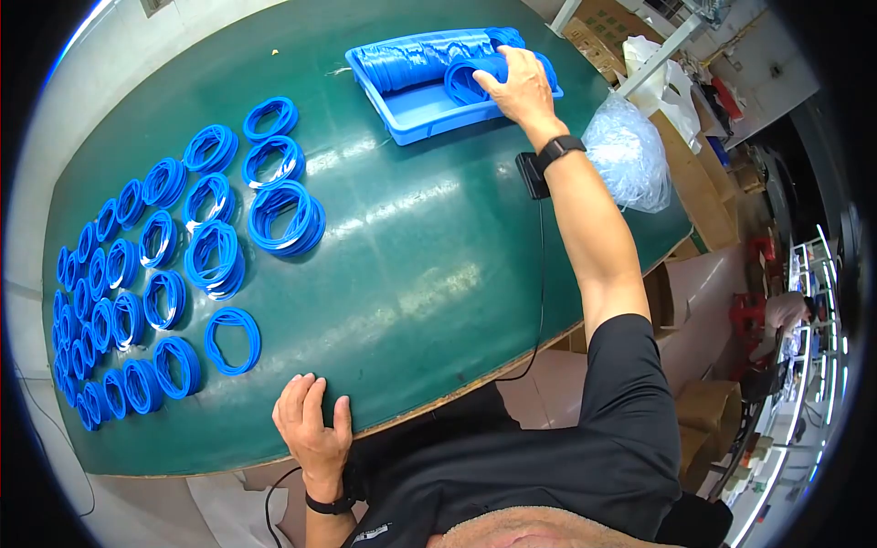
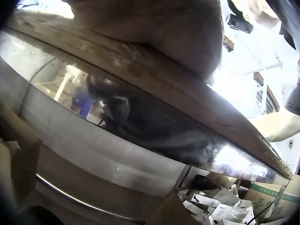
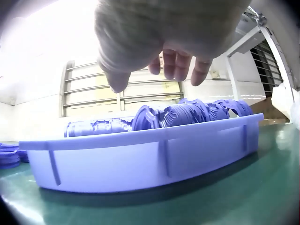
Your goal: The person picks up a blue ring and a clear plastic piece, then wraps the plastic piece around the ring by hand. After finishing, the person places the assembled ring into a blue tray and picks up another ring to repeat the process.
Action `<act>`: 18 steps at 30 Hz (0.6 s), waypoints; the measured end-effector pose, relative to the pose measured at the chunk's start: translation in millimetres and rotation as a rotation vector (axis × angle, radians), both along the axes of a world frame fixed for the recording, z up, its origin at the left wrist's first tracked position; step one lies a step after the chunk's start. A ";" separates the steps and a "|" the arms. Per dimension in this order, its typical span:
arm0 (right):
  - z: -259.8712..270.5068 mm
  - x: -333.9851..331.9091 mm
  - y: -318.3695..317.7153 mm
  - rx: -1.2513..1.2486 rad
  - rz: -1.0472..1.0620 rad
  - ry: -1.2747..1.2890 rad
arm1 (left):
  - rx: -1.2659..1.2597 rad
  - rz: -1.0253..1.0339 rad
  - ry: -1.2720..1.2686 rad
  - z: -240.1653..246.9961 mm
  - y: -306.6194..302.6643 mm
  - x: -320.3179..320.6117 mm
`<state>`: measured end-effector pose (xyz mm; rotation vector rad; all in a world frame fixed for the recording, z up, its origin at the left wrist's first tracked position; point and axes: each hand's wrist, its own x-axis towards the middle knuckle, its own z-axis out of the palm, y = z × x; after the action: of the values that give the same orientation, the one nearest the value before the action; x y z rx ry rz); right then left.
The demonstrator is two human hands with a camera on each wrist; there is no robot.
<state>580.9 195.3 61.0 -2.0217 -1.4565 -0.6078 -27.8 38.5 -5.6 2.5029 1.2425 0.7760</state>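
My right hand point(image 1: 525, 89) reaches over the right end of a light blue plastic tray point(image 1: 395, 123). In the right wrist view the fingers point(image 3: 183, 65) point down, slightly bent and spread, with a gap above the blue rings point(image 3: 180, 116). The tray holds a long row of stacked blue rings point(image 1: 420, 59) along its far side and a shorter row nearer my hand. At the table's near edge my left hand point(image 1: 315, 429) rests with relaxed fingers and holds nothing. The closest ring to it is a single flat blue ring point(image 1: 249, 354).
Many bundles of blue rings point(image 1: 215, 260) stand in rows across the left of the green table point(image 1: 411, 265). A black device point(image 1: 533, 175) with a cable lies below my right wrist. A clear plastic bag point(image 1: 630, 155) bulges at the right edge, beside cardboard boxes point(image 1: 703, 187).
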 end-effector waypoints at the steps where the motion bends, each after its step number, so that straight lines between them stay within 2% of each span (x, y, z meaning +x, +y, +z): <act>1: -2.3 4.9 4.9 0.005 -0.118 -0.014 | 0.001 0.001 0.001 0.2 0.1 0.2; 2: -5.5 9.2 8.9 0.010 -0.236 -0.028 | -0.001 0.002 -0.001 0.5 0.0 0.3; 3: -2.9 7.0 10.8 0.011 -0.233 -0.027 | -0.003 0.004 -0.003 0.8 -0.3 0.4; 6: 3.2 -2.5 15.8 -0.266 -0.339 0.114 | -0.008 0.008 -0.003 1.3 0.2 0.7; 7: 0.2 -3.7 18.4 -0.271 -0.336 0.116 | -0.008 0.007 -0.005 1.3 0.3 0.6; 10: -7.3 -7.9 23.4 -0.221 -0.250 -0.109 | -0.013 0.008 -0.007 0.5 0.1 1.0; 15: -7.3 -18.5 33.8 -0.229 -0.214 -0.130 | -0.013 0.004 -0.001 2.5 1.0 1.3; 18: -2.5 -19.1 39.4 -0.338 -0.268 -0.105 | -0.020 0.005 -0.003 3.3 0.5 1.2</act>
<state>561.8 234.6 58.5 -2.5108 -1.4357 -0.6154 -26.6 39.0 -2.3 2.4830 1.2493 0.7652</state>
